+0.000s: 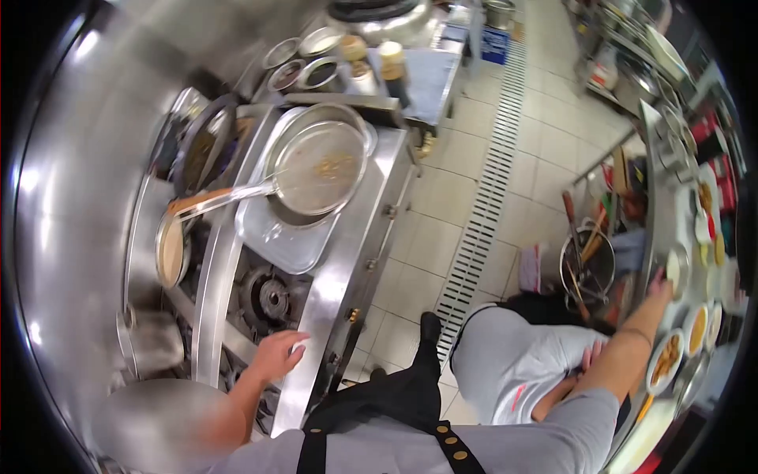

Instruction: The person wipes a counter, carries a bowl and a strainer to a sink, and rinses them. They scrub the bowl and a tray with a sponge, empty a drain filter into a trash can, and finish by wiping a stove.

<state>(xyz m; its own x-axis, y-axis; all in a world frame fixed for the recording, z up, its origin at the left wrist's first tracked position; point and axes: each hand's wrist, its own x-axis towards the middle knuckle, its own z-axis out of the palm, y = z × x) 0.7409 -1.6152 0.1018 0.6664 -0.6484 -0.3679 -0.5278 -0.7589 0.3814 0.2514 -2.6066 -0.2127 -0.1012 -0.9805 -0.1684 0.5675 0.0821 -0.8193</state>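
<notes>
My left hand (pixel 276 355) is above the stove's front edge, near a bare burner (pixel 272 294). Its fingers are curled, with a small white thing by the fingertips that I cannot make out. Far to the right, my right hand (pixel 662 286) grips the rim of a round container (pixel 677 265) with pale contents, on the steel counter. A round strainer (pixel 320 167) with brown bits in it rests over a metal pot, on a metal tray (pixel 276 237) on the stove.
Beside my right arm bends a person in grey (pixel 505 355). A tall pot (pixel 587 261) with wooden-handled tools stands on the floor. Sauce bottles (pixel 392 67) and small pots stand beyond the stove. Food bowls (pixel 666 362) line the right counter. A floor drain (pixel 485 182) runs between.
</notes>
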